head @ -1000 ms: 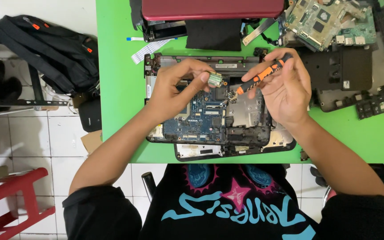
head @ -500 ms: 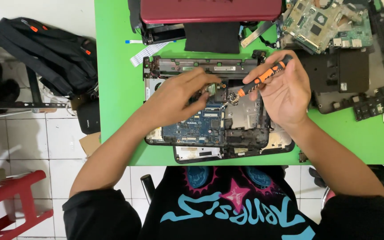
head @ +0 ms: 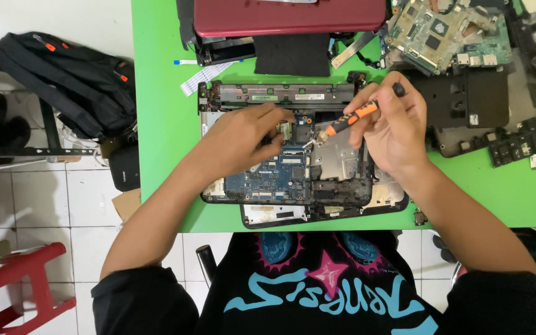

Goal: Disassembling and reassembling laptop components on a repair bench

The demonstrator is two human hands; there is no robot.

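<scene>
Opened laptop base (head: 293, 167) flat on green surface (head: 162, 93); left hand (head: 243, 146) pressed on blue circuit board (head: 268, 180), grip spread, pinching nothing. Right hand (head: 392, 127) grip pinching orange screwdriver (head: 348, 120), tip on metal plate (head: 336, 155). Risk: tip slipping off, gouging board.

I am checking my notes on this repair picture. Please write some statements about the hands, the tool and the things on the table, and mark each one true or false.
1. The right hand holds an orange and black screwdriver. True.
2. The screwdriver tip points at the opened laptop base. True.
3. The left hand rests on the black backpack. False: it lies on the blue circuit board inside the laptop base; the backpack is off the table, to the side.
4. The table is green. True.
5. The red laptop lid covers the blue circuit board. False: it lies apart, at the table's far edge.
</scene>
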